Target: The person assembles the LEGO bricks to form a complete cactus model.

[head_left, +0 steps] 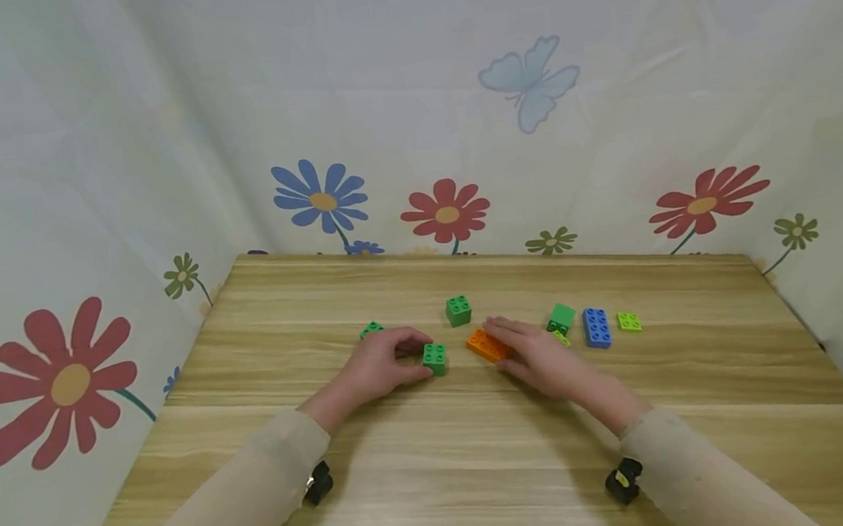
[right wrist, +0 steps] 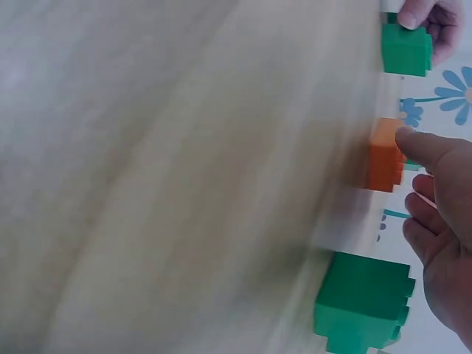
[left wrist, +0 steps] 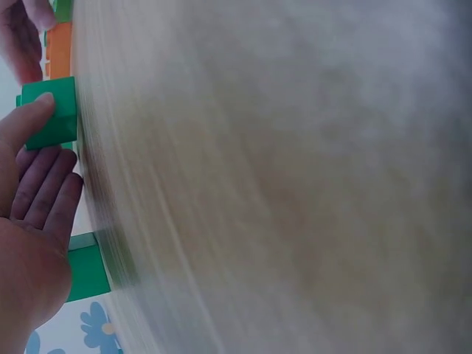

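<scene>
White flowered cloth (head_left: 375, 75), streaky wooden tabletop (head_left: 447, 470)

Shows a wood-grained table (head_left: 440, 478) backed and flanked by creased white cloth (head_left: 373, 58) — carries a pale blue butterfly print (head_left: 532, 82) high on the far side, then, lower down, red flowers (head_left: 447, 214), a large blue flower (head_left: 321, 200) and small green flowers (head_left: 551, 242) near the table's edge.

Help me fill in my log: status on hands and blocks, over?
Left hand holding a green block. Right hand gripping the orange block. Another green block farther back, not between them.
</scene>
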The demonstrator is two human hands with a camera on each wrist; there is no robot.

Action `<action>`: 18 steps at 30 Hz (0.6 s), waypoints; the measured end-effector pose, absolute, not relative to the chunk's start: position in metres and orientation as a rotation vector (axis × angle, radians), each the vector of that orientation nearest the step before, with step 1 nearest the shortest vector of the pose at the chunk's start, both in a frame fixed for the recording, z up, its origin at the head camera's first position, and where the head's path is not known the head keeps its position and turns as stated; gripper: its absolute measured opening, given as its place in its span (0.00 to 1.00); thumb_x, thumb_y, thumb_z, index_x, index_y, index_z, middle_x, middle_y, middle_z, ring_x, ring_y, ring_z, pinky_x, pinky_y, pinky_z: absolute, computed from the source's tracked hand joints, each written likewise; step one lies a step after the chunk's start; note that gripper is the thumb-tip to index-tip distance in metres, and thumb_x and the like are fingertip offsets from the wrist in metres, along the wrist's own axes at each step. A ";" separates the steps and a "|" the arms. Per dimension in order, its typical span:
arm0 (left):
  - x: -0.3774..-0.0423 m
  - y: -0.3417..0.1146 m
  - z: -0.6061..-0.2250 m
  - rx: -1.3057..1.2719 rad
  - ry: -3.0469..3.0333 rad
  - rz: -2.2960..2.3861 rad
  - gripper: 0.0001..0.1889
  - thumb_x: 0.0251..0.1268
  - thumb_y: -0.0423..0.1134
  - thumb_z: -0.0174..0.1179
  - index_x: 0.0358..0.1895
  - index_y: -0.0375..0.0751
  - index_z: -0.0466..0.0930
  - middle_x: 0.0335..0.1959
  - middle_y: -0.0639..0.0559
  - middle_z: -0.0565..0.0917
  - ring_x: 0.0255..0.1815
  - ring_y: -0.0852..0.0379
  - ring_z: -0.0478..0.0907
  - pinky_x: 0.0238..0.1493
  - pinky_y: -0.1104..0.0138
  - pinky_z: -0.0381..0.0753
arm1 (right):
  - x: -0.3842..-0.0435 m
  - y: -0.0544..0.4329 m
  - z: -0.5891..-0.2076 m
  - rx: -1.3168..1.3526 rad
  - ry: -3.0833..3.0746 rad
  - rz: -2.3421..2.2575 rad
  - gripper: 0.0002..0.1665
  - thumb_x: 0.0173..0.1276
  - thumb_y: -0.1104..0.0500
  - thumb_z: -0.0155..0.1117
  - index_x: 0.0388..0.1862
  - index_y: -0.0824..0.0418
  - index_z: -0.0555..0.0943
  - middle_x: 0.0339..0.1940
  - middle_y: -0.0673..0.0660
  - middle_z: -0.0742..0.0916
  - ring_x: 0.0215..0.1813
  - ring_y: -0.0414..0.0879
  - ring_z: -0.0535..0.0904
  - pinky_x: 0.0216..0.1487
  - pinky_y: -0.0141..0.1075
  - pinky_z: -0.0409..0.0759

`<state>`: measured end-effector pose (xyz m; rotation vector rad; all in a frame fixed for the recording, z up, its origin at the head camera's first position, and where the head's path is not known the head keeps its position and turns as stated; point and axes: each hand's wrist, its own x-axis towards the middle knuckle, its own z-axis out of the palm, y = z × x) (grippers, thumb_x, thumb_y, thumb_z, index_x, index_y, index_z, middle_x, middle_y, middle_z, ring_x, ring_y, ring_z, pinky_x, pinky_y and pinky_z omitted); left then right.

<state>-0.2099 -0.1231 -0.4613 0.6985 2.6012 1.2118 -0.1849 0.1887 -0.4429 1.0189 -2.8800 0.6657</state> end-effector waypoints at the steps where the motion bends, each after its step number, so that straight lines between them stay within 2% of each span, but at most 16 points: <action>1: -0.210 -0.123 -0.462 0.700 2.599 1.215 0.22 0.63 0.41 0.80 0.59 0.48 0.87 0.55 0.55 0.89 0.59 0.55 0.86 0.65 0.58 0.85 | -0.185 0.189 -0.441 1.008 -2.875 0.693 0.37 0.75 0.61 0.73 0.78 0.69 0.72 0.77 0.68 0.76 0.76 0.65 0.74 0.74 0.59 0.75; 11: -0.210 -0.126 -0.463 0.683 2.559 1.251 0.23 0.62 0.41 0.80 0.60 0.48 0.86 0.56 0.55 0.89 0.61 0.54 0.85 0.66 0.59 0.84 | -0.190 0.183 -0.442 0.915 -2.931 0.735 0.38 0.72 0.56 0.76 0.75 0.70 0.75 0.71 0.69 0.81 0.72 0.66 0.77 0.74 0.59 0.76; 18: -0.210 -0.123 -0.460 0.653 2.518 1.291 0.23 0.63 0.39 0.80 0.60 0.46 0.86 0.56 0.54 0.89 0.60 0.53 0.86 0.64 0.60 0.85 | -0.193 0.179 -0.450 0.945 -2.901 0.686 0.30 0.74 0.62 0.73 0.72 0.68 0.79 0.67 0.67 0.84 0.68 0.63 0.81 0.70 0.57 0.80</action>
